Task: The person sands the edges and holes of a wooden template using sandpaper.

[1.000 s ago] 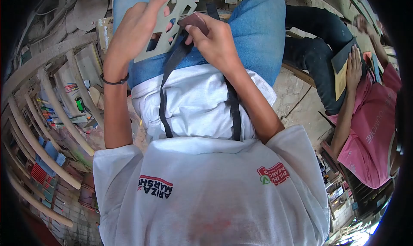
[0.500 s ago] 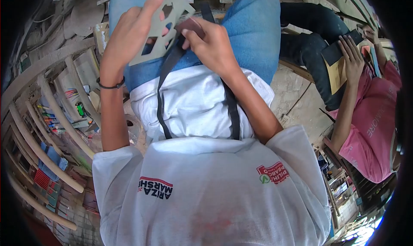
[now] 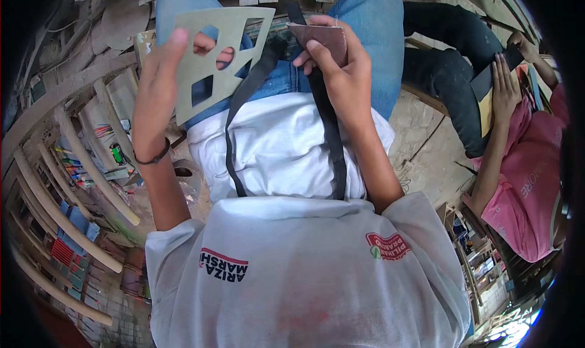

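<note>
My left hand (image 3: 159, 80) grips a flat grey-green panel (image 3: 226, 85) with several angular and rounded cut-outs. Its thumb lies on the near face, and fingertips show through the openings. The panel is tilted above my lap. My right hand (image 3: 346, 74) pinches a folded piece of brown sandpaper (image 3: 329, 42) between thumb and fingers, to the right of the panel and apart from it. Black straps (image 3: 251, 87) hang from my neck, running down past both hands over my white shirt and jeans.
A curved wooden rack (image 3: 79, 159) with slats stands at my left, with pens and small goods behind it. On the right sits another person in a pink shirt (image 3: 524, 189), whose hands hold a dark flat piece (image 3: 487, 80). A tiled floor (image 3: 420, 129) lies between us.
My right hand has moved right with the sandpaper, away from the panel. My left hand has lowered slightly and turned the panel so its face shows more.
</note>
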